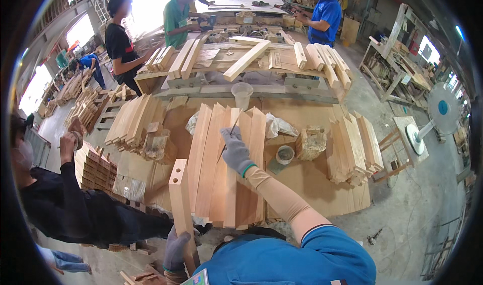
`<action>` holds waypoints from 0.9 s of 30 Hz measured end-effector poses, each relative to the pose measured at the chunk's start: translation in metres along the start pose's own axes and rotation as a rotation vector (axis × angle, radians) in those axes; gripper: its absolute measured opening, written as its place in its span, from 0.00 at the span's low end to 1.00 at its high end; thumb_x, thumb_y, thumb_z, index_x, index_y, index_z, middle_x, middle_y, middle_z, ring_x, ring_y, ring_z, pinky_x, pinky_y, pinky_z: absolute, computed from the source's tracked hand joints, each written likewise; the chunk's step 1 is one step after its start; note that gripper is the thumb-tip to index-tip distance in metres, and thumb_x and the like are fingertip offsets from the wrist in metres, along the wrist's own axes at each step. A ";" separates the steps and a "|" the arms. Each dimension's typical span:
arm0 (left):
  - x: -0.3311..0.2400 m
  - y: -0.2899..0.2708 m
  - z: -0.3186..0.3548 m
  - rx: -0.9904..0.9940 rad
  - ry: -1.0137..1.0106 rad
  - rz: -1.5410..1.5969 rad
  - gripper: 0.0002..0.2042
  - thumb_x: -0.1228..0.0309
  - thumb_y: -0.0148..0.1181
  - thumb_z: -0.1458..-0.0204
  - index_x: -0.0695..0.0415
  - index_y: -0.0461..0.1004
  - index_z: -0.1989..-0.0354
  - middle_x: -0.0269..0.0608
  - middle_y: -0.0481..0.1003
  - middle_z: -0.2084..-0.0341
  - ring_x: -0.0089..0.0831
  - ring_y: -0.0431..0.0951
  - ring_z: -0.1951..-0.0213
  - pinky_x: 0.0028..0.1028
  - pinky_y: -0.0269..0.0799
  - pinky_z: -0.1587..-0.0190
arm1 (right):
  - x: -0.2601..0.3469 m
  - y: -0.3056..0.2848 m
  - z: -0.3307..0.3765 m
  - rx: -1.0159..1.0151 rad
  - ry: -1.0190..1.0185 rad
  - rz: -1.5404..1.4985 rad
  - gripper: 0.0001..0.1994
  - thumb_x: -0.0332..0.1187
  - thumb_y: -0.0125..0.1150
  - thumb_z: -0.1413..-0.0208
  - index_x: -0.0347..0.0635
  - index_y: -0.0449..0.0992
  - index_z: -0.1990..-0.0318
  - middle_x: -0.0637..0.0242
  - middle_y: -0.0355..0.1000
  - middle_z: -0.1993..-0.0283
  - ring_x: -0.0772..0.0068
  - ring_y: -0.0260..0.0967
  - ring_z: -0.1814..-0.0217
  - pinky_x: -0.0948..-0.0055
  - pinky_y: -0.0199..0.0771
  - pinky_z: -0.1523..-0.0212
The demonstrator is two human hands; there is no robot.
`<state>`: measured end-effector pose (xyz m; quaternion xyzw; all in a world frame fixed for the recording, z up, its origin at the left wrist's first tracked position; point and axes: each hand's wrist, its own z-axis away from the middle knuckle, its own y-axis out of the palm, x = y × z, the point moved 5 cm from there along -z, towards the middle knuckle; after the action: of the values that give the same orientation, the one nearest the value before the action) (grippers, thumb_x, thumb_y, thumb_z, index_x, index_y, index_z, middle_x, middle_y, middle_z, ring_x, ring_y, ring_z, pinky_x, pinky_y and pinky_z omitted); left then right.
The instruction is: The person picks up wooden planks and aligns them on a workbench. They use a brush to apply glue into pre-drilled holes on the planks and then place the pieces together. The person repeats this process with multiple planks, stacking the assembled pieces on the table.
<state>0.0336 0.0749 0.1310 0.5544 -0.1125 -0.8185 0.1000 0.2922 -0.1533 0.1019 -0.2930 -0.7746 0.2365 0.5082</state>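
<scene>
My left hand, in a grey glove, is wrapped round the lower part of a squared wooden post. The post stands nearly upright, with two round holes in its top end. My right hand, also gloved in grey, pinches a thin dark stick whose tip I cannot make out clearly. That hand is above a row of pale wooden boards lying side by side in front of me. Beyond them stands a translucent plastic cup. A small tub is to the right of my right hand.
Stacked boards stand at the left and right of the cardboard-covered table. Wooden blocks flank the row. A fan is at far right. A person is close on my left; others stand beyond the far bench.
</scene>
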 end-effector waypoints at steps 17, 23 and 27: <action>0.020 0.070 0.015 -0.180 0.048 0.007 0.23 0.71 0.56 0.53 0.66 0.65 0.47 0.40 0.73 0.68 0.29 0.77 0.69 0.28 0.76 0.65 | 0.003 -0.006 -0.004 0.009 -0.048 -0.017 0.27 0.23 0.53 0.57 0.38 0.66 0.44 0.52 0.65 0.42 0.43 0.49 0.31 0.55 0.60 0.39; 0.023 0.080 0.030 -0.141 0.108 -0.215 0.24 0.59 0.52 0.42 0.67 0.65 0.46 0.39 0.73 0.71 0.26 0.75 0.71 0.24 0.74 0.68 | -0.012 0.005 -0.006 0.023 -0.031 0.018 0.28 0.27 0.52 0.53 0.43 0.63 0.39 0.56 0.60 0.36 0.46 0.42 0.27 0.43 0.60 0.43; 0.021 0.086 0.029 -0.151 0.134 -0.209 0.24 0.59 0.53 0.43 0.65 0.65 0.45 0.37 0.73 0.68 0.23 0.74 0.71 0.23 0.72 0.68 | -0.004 0.006 -0.006 0.052 -0.036 0.054 0.28 0.26 0.52 0.53 0.41 0.64 0.40 0.53 0.60 0.37 0.42 0.43 0.28 0.48 0.57 0.39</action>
<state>0.0027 -0.0114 0.1481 0.6073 0.0147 -0.7918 0.0627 0.3000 -0.1510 0.0972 -0.2962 -0.7690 0.2752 0.4952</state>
